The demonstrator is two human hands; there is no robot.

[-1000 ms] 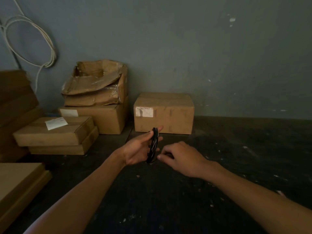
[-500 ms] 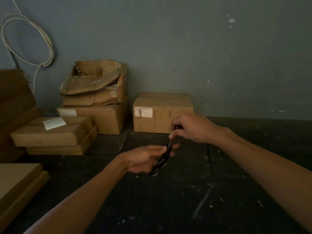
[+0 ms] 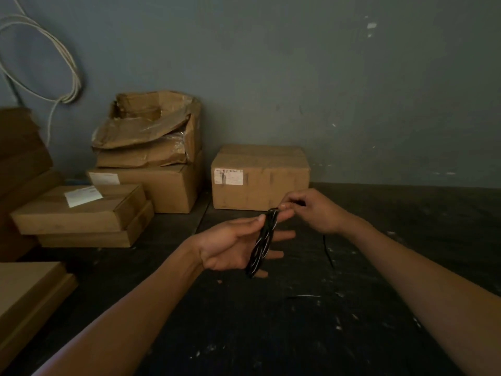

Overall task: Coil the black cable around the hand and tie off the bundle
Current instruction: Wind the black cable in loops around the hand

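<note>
The black cable [image 3: 262, 244] is wound in several loops around the fingers of my left hand [image 3: 232, 246], which is held palm up over the dark floor with the thumb pressing the coil's top. My right hand [image 3: 314, 211] sits just right of the coil's upper end, fingers pinched on the cable's free part. A thin loose tail [image 3: 327, 251] hangs down below my right hand. The cable's end inside my right fingers is hidden.
A closed cardboard box [image 3: 260, 177] stands against the grey wall just behind my hands. More stacked boxes [image 3: 146, 169] and flat cartons [image 3: 81, 213] fill the left side. A white cable loop [image 3: 67, 85] hangs on the wall. The dark floor [image 3: 271, 321] is speckled with paint.
My right hand went from the coil's bottom up over its top and now sits at the upper right end, pulling the free cable. The left hand stayed roughly in place.
</note>
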